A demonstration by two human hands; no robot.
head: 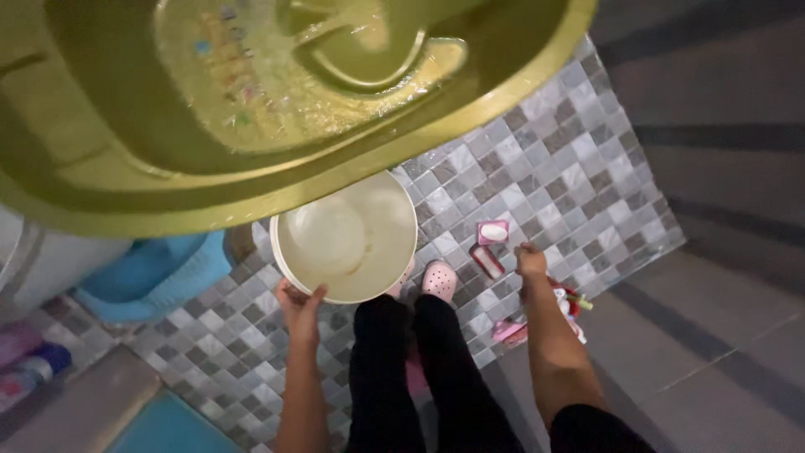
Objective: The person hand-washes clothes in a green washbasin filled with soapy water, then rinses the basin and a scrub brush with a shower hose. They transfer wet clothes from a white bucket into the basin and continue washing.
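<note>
My left hand (302, 306) grips the near rim of a round cream basin (348, 239) that is held just above the tiled floor (553, 168). My right hand (530, 260) reaches down to the floor beside a small red-and-white packet (487, 262) and a pink square box (493, 231). Its fingers are curled, and I cannot tell whether they hold anything. My legs in black trousers (419, 369) and a pink clog (438, 279) are between the two arms.
A large yellow-green plastic tub (126, 143) fills the top of the view, above the basin. A blue basket (155, 273) sits at the left, with bottles (29, 369) beyond it. Small colourful items (570, 300) lie by my right forearm. Plain grey flooring (721, 319) borders the tiles.
</note>
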